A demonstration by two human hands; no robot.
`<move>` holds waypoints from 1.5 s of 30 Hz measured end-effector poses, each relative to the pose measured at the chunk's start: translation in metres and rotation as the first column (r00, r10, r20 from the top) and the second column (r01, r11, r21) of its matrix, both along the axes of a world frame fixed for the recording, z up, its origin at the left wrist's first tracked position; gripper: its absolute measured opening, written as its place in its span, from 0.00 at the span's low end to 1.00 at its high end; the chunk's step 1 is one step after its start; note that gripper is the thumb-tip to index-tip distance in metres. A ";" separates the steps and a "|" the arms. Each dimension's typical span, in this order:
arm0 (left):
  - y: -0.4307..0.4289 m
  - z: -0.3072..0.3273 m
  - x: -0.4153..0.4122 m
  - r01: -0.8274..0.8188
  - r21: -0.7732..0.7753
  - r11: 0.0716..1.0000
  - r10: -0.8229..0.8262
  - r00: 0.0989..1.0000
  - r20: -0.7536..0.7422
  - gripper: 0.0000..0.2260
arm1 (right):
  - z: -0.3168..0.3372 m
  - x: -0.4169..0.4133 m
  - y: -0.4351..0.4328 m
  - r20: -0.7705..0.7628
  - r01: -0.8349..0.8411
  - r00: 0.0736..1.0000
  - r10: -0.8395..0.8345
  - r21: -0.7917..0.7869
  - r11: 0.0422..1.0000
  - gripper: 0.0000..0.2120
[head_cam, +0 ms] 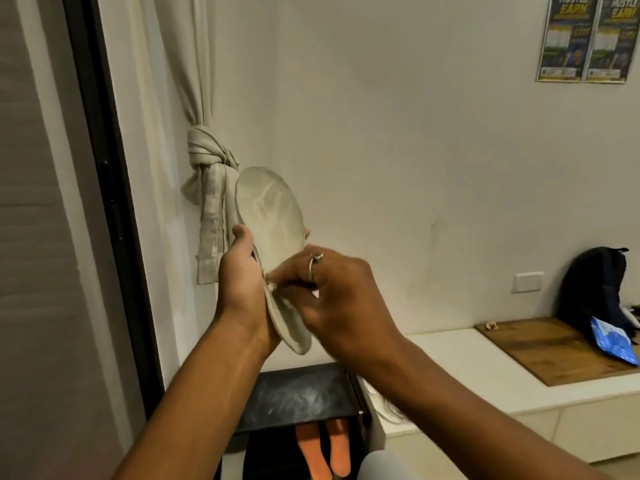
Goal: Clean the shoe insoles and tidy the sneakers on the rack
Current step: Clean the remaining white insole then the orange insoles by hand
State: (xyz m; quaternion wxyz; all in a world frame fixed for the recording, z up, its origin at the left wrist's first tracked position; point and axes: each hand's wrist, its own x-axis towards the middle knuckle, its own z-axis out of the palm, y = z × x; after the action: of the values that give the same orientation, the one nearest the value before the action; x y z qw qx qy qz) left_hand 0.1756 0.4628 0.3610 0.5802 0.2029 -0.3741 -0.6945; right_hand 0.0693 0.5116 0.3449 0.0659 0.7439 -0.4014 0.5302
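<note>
A pale grey shoe insole (272,216) stands almost upright at chest height in front of the wall. My left hand (242,271) grips its left edge near the middle, thumb on the front face. My right hand (332,289), with a ring on one finger, pinches a small whitish wipe or cloth (273,287) against the insole's lower half; the cloth is mostly hidden by the fingers. Below, the dark top of the shoe rack (301,396) shows white smears. Two orange insoles (323,448) lie on the shelf under it.
A knotted beige curtain (207,188) hangs just left of the insole beside a dark door frame (104,188). A white bench (485,368) runs right, bearing a wooden board (540,348), a dark backpack (595,285) and a blue packet (616,344).
</note>
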 end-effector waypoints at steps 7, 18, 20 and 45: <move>-0.001 0.004 0.009 -0.058 0.032 0.998 0.059 0.998 -0.023 0.29 | -0.009 0.008 0.003 -0.003 -0.022 1.000 0.023 0.035 0.999 0.08; 0.013 0.004 -0.002 -0.037 -0.028 0.999 0.037 0.999 -0.014 0.26 | 0.021 0.004 -0.022 -0.067 0.079 0.994 -0.083 -0.055 0.995 0.07; 0.007 0.007 0.004 -0.065 0.002 0.998 0.065 0.997 -0.033 0.26 | 0.006 0.006 -0.010 -0.081 0.024 0.996 -0.027 -0.032 0.999 0.07; 0.020 0.006 -0.004 -0.003 -0.066 0.998 0.003 1.000 0.011 0.28 | 0.031 0.003 -0.012 0.016 0.047 0.999 -0.046 -0.045 0.998 0.07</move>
State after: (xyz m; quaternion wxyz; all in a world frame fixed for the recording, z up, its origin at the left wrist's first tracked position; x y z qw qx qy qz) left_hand 0.1715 0.4826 0.3670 0.5855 0.1881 -0.3998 -0.6797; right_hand 0.0720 0.4996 0.3764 0.0921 0.7287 -0.4070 0.5430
